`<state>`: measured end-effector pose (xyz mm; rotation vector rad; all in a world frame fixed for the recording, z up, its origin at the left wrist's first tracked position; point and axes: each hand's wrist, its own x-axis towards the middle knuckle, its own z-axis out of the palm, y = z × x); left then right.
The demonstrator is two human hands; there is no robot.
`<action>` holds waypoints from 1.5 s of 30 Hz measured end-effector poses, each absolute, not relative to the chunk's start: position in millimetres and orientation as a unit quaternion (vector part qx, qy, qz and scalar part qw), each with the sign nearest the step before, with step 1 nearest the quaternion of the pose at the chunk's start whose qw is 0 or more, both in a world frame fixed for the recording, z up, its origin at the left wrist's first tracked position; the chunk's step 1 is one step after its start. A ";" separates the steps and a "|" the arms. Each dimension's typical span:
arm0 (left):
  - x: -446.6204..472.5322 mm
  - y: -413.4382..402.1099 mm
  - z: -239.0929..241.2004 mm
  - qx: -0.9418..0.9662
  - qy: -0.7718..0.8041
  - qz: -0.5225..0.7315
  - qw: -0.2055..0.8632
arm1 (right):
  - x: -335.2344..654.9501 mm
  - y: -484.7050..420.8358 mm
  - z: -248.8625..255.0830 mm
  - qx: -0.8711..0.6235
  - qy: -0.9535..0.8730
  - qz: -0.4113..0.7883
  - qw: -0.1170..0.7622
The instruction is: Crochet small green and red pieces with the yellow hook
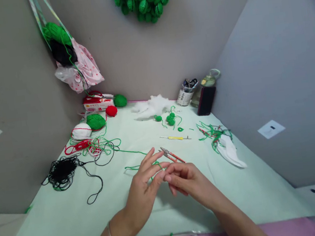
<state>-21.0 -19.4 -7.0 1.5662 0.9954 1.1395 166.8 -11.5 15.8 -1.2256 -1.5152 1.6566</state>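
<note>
A thin green yarn (141, 167) lies on the pale green table cover (58, 224) and runs up to the two hands in the middle. The left hand (144, 191) pinches the yarn with thumb and first finger, and its other fingers are spread out. The right hand (187, 180) is curled and holds small red snips (171, 155), whose points stick out past the fingers. Just behind lies a yellow crochet hook (176, 137). Far to the left sit a black yarn tangle (61, 172) and a white yarn ball (81, 131)
</note>
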 end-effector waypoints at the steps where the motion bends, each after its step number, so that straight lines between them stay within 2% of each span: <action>1: -19.9 -20.6 -5.9 0.592 0.412 0.472 0.507 | 165.3 -12.1 14.9 -0.455 -0.581 0.615 0.278; 4: -23.1 -19.7 -0.2 0.454 0.420 0.509 0.599 | 168.5 -5.0 14.4 -0.482 -0.665 0.524 0.227; 5: -26.1 -18.0 1.7 0.416 0.422 0.525 0.611 | 172.7 1.5 15.0 -0.508 -0.703 0.456 0.200; 7: -33.2 -13.6 4.7 0.365 0.426 0.549 0.620 | 184.2 20.4 16.2 -0.586 -0.766 0.241 0.109; 8: -36.5 -11.4 6.0 0.351 0.429 0.555 0.620 | 190.5 31.8 16.2 -0.612 -0.762 0.189 0.096; 11: -42.6 -6.0 10.5 0.349 0.436 0.556 0.615 | 205.4 66.5 10.8 -0.650 -0.749 0.106 0.072; 15: -43.1 -2.5 18.8 0.363 0.431 0.552 0.615 | 211.0 94.7 -5.1 -0.647 -0.757 0.078 0.041; 19: -43.3 0.4 25.0 0.344 0.412 0.545 0.644 | 211.1 93.2 -6.6 -0.640 -0.760 0.089 0.062; 24: -37.2 3.9 29.3 0.344 0.383 0.533 0.672 | 207.8 59.9 20.8 -0.608 -0.762 0.155 0.159; 25: -34.4 4.2 30.2 0.348 0.378 0.531 0.674 | 204.4 51.3 25.4 -0.588 -0.761 0.198 0.189; 27: -28.2 4.3 31.5 0.357 0.370 0.526 0.678 | 193.6 34.7 29.8 -0.504 -0.671 0.424 0.340; 29: -22.4 4.1 31.8 0.363 0.365 0.522 0.680 | 179.0 20.7 28.7 -0.476 -0.590 0.514 0.402; 35: -17.4 3.6 25.6 0.378 0.361 0.525 0.672 | 150.7 3.5 21.2 -0.456 -0.569 0.547 0.412; 39: -23.3 -0.7 21.1 0.402 0.407 0.509 0.643 | 155.1 4.7 23.1 -0.459 -0.493 0.591 0.443; 45: -21.3 -10.5 14.2 0.388 0.389 0.489 0.678 | 150.6 2.6 18.2 -0.453 -0.430 0.612 0.486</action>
